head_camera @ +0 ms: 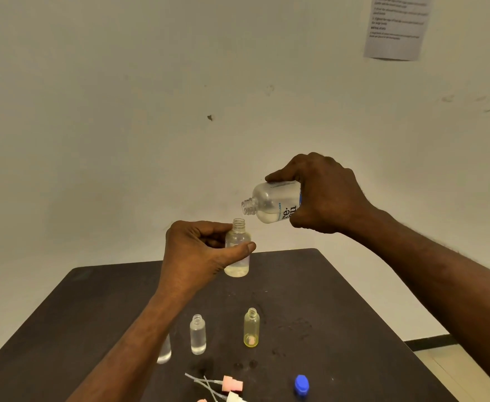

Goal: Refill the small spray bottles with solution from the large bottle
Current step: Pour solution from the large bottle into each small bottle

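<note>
Near bench (353, 329) edge: blue cap (301, 385), pink spray heads (232, 384). Mid-bench: two uncapped small bottles (198, 333). Far: left hand (200, 250) grip clamped on small spray bottle (238, 250), raised; right hand (322, 195) grip clamped on large bottle (272, 203), tilted, mouth just above it.

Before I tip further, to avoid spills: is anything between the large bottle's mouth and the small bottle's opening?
Nothing visible: the large bottle, tilted in the right hand, has its uncapped mouth just above and right of the open small bottle in the left hand.
</note>
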